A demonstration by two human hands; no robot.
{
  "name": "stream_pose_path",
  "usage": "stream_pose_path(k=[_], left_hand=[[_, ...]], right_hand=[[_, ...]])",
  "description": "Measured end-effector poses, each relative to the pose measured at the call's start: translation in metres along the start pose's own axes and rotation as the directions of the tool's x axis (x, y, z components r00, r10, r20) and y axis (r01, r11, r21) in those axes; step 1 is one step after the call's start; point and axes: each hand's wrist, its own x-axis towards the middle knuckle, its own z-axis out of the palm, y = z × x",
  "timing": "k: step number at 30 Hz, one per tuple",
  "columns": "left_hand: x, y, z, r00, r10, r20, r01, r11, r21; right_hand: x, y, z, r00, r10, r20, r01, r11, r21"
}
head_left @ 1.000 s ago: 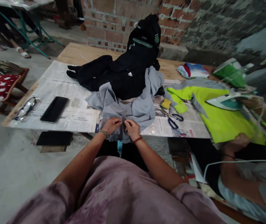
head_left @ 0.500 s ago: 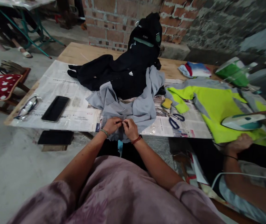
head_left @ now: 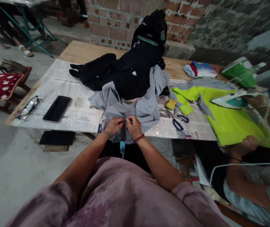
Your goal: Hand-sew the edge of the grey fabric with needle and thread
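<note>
A grey garment (head_left: 145, 108) lies crumpled at the table's front edge, part of it hanging over. My left hand (head_left: 114, 126), with a beaded bracelet at its wrist, pinches the grey cloth. Close beside it, my right hand (head_left: 133, 127), wearing a red bracelet, has thumb and fingers pressed together at the same spot of cloth. Anything small between the right fingertips is too fine to make out. Behind the garment are a black jacket (head_left: 123, 74) and a black backpack (head_left: 149, 34).
Blue-handled scissors (head_left: 179, 123) and a yellow sponge (head_left: 171, 104) lie to the right. A co-worker there moves an iron (head_left: 231, 100) over a yellow-green garment (head_left: 229, 121). Leftward are a phone (head_left: 57, 108) and glasses (head_left: 28, 106) on the newspaper-covered table (head_left: 83, 121).
My right hand has turned slightly and its fingers have curled up more. My left hand stays at the cloth. The co-worker's iron has slid left and away across the yellow-green garment.
</note>
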Motion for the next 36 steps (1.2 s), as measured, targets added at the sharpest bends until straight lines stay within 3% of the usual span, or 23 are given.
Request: stream_pose_path(k=[5,14,20,25,27,29,31,34,36], left_hand=[[-0.001,0.000,0.000,1.000,0.010,-0.002,-0.010,1.000,-0.022],[-0.001,0.000,0.001,1.000,0.022,-0.005,-0.022,0.999,-0.039],[0.000,-0.002,0.002,1.000,-0.005,0.000,0.005,1.000,-0.013],[0.000,-0.003,0.002,0.999,-0.044,-0.012,0.043,0.999,-0.029],[0.000,-0.002,0.001,0.999,-0.041,-0.005,0.041,0.998,-0.040],[-0.001,0.000,0.001,1.000,-0.024,0.002,0.025,0.999,-0.045],[-0.001,0.002,0.000,1.000,-0.012,0.001,0.012,0.999,-0.030],[-0.002,0.003,0.000,1.000,-0.016,-0.006,0.016,1.000,-0.006],[-0.002,0.003,0.000,1.000,-0.010,-0.015,0.010,1.000,-0.020]], right_hand=[[-0.001,0.007,0.003,0.996,0.041,0.074,-0.044,0.998,0.037],[-0.004,0.004,0.002,0.999,0.022,0.049,-0.021,1.000,-0.017],[0.009,-0.012,-0.014,0.987,0.138,-0.079,-0.133,0.988,0.073],[0.035,-0.027,-0.041,0.993,0.067,-0.094,-0.035,0.951,0.307],[0.035,-0.029,-0.042,0.996,0.079,-0.034,-0.056,0.898,0.436],[0.027,-0.030,-0.038,0.985,0.158,0.071,-0.170,0.795,0.582],[0.016,-0.032,-0.032,0.939,0.255,0.229,-0.340,0.609,0.716],[0.008,-0.035,-0.028,0.827,0.300,0.475,-0.555,0.300,0.776],[0.011,-0.036,-0.032,0.812,0.265,0.520,-0.577,0.228,0.784]])
